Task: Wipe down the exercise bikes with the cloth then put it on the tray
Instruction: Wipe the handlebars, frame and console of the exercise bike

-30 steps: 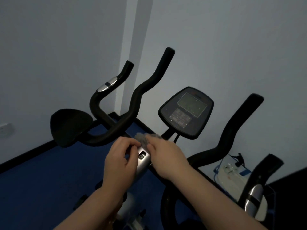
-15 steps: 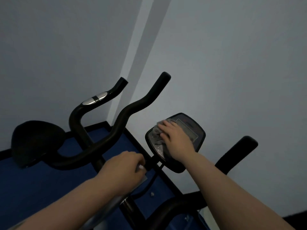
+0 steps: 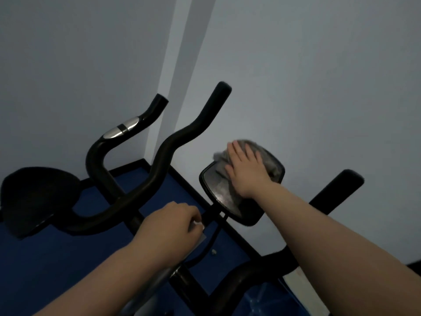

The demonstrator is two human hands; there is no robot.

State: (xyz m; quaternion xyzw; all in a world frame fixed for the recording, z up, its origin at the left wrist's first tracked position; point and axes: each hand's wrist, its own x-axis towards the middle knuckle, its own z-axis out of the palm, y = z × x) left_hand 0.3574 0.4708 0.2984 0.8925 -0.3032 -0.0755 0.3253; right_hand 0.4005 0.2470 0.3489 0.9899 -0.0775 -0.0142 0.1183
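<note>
Here, 1 grey cloth (image 3: 255,160) lies on the black screen panel (image 3: 218,195) of the exercise bike (image 3: 159,160). The cloth is bunched up and spread over the top part of the panel. Its long way runs from the lower left of the panel up to the upper right corner, the same way the panel leans. The panel tips its face up toward the person, and its long side goes from low near the bike's post to high near the wall (image 3: 319,76).

The right hand (image 3: 246,169) lies flat on the cloth. Its fingers are straight and a little spread, and they point up and left. The palm presses the cloth down on the panel. The fingers do not curl around it.

The left hand (image 3: 173,226) is curled tight around the silver post below the handlebars (image 3: 127,195). A small pale part peeks out beside its thumb. What that part is cannot be told.

There are 2 hands and 2 bare arms. There is 1 panel and 1 cloth. The handlebars have 2 black horns that point up toward the wall, and the far one has 1 shiny silver patch (image 3: 120,130). A black seat (image 3: 36,197) shows at the left. Another black bar (image 3: 337,190) pokes up on the right. The floor (image 3: 57,265) is blue.
</note>
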